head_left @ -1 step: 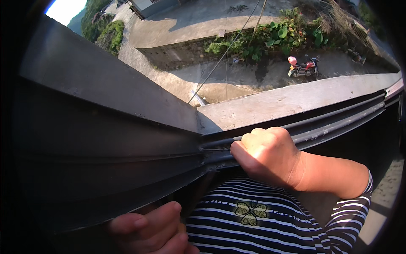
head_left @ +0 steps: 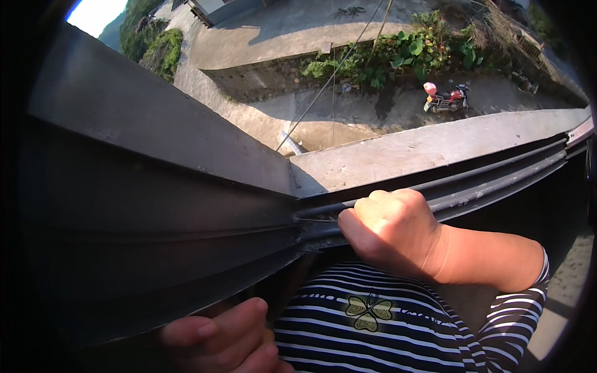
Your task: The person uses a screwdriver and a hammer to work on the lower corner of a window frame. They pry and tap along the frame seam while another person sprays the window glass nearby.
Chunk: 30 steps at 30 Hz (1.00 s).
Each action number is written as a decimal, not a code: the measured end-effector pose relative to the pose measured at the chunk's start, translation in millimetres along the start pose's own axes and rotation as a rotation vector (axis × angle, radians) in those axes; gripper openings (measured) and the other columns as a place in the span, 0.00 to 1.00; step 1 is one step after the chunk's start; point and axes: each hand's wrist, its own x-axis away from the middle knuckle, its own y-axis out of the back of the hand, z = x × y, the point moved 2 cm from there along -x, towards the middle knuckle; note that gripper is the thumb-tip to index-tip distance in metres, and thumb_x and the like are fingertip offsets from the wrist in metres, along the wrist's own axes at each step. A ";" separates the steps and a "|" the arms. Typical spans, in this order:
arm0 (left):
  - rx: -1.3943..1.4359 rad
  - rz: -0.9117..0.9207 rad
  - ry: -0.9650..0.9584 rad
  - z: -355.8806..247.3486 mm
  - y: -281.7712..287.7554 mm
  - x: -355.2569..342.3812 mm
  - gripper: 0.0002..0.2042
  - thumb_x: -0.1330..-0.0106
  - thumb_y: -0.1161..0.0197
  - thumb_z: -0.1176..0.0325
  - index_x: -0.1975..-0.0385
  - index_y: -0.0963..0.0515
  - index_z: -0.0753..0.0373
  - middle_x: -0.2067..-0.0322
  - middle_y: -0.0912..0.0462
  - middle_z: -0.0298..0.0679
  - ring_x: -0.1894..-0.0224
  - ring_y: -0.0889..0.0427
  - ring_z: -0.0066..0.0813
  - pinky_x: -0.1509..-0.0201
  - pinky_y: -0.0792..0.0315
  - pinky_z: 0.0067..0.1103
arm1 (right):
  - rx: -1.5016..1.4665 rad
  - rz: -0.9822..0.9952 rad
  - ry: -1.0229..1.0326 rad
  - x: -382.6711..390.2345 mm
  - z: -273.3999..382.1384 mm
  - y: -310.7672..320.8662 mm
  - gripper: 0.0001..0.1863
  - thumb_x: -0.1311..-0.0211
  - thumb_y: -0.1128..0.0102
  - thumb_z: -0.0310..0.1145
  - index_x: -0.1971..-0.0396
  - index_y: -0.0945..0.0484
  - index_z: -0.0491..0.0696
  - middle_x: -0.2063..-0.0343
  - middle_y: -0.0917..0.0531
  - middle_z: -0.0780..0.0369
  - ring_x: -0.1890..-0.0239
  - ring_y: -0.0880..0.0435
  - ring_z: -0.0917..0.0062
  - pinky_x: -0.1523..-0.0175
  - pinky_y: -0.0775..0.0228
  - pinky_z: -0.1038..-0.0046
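head — clover emblem (head_left: 369, 311) near right hand (head_left: 393, 227)

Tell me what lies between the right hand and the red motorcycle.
In the head view: part of the dark frame, then the concrete ledge, then a strip of paved ground below.

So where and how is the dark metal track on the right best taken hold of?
Probably by its near ridge, right of the right hand, coming from the person's side and gripping across the top: the ridge is narrow, raised and uncovered there, while the concrete ledge borders the far side.
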 end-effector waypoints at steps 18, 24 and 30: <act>0.051 0.194 -0.056 7.5 11.4 -10.0 0.12 0.28 0.48 0.57 0.67 0.31 0.58 0.81 0.17 0.31 0.69 0.13 0.22 0.42 0.36 0.23 | 0.039 -0.011 -0.078 7.1 12.2 9.0 0.06 0.55 0.42 0.27 0.84 0.31 0.47 0.88 0.28 0.62 0.85 0.25 0.75 0.81 0.33 0.76; 0.003 0.205 -0.195 11.1 11.9 -4.5 0.12 0.28 0.48 0.57 0.68 0.32 0.58 0.83 0.18 0.30 0.72 0.13 0.21 0.43 0.35 0.23 | 0.107 0.002 0.051 2.6 13.6 -2.8 0.08 0.56 0.43 0.27 0.86 0.33 0.49 0.89 0.34 0.66 0.88 0.31 0.79 0.85 0.39 0.78; 0.023 0.088 -0.087 8.6 4.1 -8.4 0.12 0.28 0.49 0.57 0.68 0.32 0.58 0.84 0.18 0.29 0.73 0.14 0.21 0.43 0.36 0.23 | 0.245 0.061 0.092 15.4 9.6 -1.9 0.09 0.55 0.44 0.28 0.87 0.34 0.49 0.90 0.36 0.67 0.88 0.34 0.82 0.85 0.42 0.80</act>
